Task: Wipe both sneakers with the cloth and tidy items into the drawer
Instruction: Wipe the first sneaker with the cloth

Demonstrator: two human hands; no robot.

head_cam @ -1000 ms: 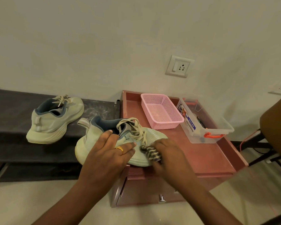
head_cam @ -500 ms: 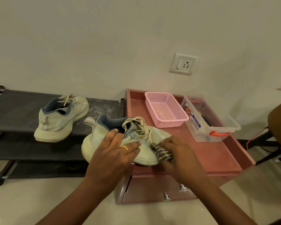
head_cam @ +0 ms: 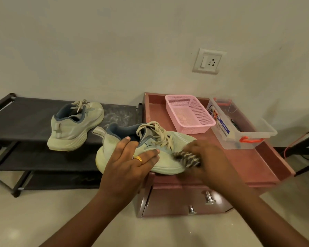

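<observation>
A pale green sneaker with beige laces lies on the front left corner of the reddish-brown cabinet top, its heel hanging past the edge. My left hand holds this sneaker by its heel and side. My right hand grips a striped dark-and-white cloth and presses it against the sneaker's front side; the hand is blurred. The second sneaker stands on the black rack to the left. The drawer front with metal knobs sits below the top, shut.
A pink mesh basket and a clear plastic box with orange clips stand at the back of the cabinet top. A wall socket is above. A dark chair frame stands at the right.
The view has shifted, so everything sits further right and lower. My right hand with the cloth has slid a little along the sneaker's side. My left hand keeps its hold.
</observation>
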